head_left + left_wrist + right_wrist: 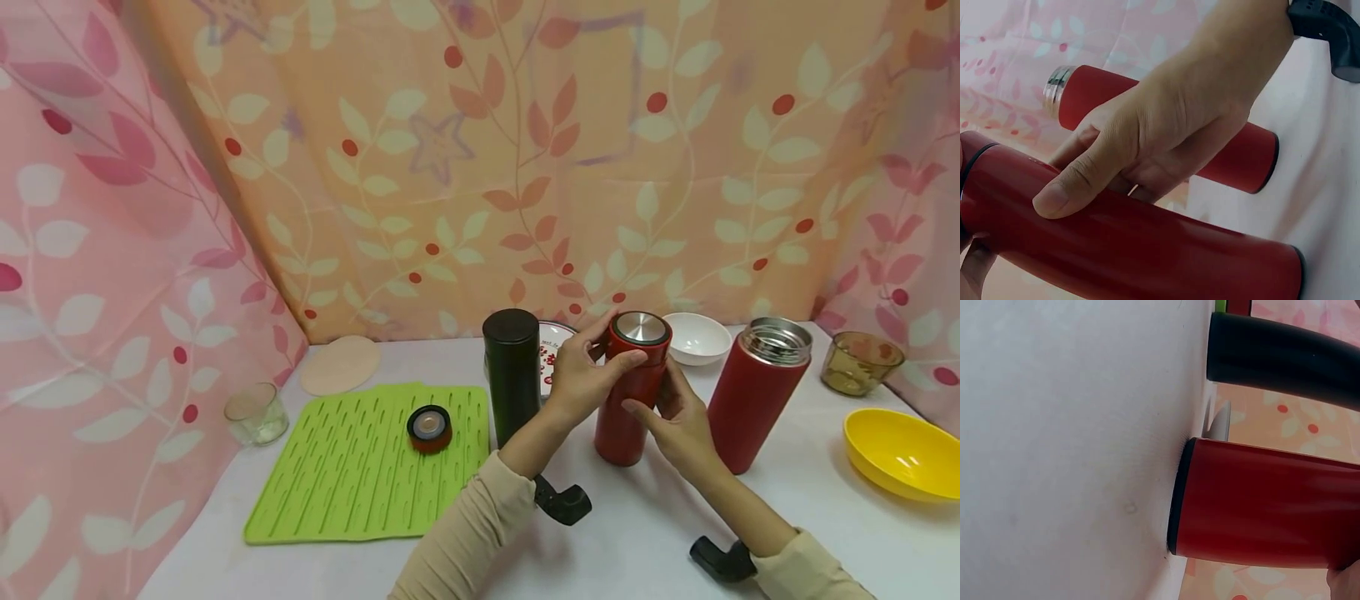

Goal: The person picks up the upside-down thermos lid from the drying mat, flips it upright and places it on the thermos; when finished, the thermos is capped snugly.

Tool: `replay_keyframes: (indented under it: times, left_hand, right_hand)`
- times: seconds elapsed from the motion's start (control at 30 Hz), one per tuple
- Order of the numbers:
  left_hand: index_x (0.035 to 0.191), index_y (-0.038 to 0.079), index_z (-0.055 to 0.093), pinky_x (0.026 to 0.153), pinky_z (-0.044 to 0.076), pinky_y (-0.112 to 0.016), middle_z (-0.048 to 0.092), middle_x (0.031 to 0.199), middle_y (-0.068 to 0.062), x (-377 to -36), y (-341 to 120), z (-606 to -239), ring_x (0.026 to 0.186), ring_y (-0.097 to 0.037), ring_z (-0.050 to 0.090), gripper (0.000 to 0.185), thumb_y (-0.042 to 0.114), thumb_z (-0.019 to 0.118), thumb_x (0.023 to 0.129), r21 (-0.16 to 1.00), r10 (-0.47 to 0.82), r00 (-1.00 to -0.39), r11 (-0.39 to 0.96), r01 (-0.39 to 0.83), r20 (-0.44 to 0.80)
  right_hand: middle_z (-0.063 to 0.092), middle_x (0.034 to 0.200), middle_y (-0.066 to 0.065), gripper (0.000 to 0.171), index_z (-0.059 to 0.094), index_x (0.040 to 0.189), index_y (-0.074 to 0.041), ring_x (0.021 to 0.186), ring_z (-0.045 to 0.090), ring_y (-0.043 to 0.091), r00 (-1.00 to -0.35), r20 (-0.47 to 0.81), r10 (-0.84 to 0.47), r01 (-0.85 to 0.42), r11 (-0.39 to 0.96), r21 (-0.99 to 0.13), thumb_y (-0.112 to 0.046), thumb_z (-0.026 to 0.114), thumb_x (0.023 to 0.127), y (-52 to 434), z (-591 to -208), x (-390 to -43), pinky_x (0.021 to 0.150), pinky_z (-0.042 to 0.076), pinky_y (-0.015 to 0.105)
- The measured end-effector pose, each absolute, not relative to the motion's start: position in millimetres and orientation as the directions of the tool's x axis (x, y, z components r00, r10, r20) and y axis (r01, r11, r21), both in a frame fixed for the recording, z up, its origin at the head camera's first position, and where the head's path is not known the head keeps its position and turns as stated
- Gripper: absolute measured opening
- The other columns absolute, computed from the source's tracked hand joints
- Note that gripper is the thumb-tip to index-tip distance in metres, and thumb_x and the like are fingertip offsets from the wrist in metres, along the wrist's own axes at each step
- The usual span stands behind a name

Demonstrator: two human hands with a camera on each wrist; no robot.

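Upright on the white table stands a red thermos [621, 433] with a silver-topped red lid [642, 327]. My left hand [583, 377] grips it around the lid, thumb across the front. Lower down, my right hand [681, 421] holds the body, its thumb pressed on the near side. In the left wrist view, the right hand [1129, 140] wraps the thermos body [1147, 244]. The right wrist view has the thermos base [1254, 500] against the tabletop. Close by on the right is a larger red thermos [756, 404], lidless, its steel mouth showing.
Left of the hands stands a black bottle [513, 375]. A green mat [337, 483] bears a black-and-red cap [430, 429]. Also around are a clear glass [257, 415], a beige disc [340, 365], a patterned plate [553, 336], a white bowl [699, 340], an amber glass [861, 364] and a yellow bowl [903, 454].
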State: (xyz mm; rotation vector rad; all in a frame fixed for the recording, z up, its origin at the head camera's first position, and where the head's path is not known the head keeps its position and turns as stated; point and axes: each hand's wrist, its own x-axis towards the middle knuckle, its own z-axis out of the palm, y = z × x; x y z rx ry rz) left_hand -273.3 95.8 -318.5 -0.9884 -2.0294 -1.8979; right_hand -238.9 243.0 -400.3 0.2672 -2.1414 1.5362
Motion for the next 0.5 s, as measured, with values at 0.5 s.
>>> replay_keyframes:
  times: [0.5]
  left_hand:
    - [0.121,0.014,0.045,0.086,0.047,-0.016,0.053,0.114,0.004,-276,109,-326,0.099,0.001,0.05,0.066,0.027,0.082,0.068,0.85,0.207,-0.838,0.049,0.525,0.506]
  right_hand:
    - [0.038,0.143,0.014,0.082,0.017,0.147,-0.031,0.118,0.045,-0.006,-0.86,0.496,0.122,-0.418,0.388,-0.821,-0.013,0.066,0.084,243,-400,-238,0.09,0.039,0.006]
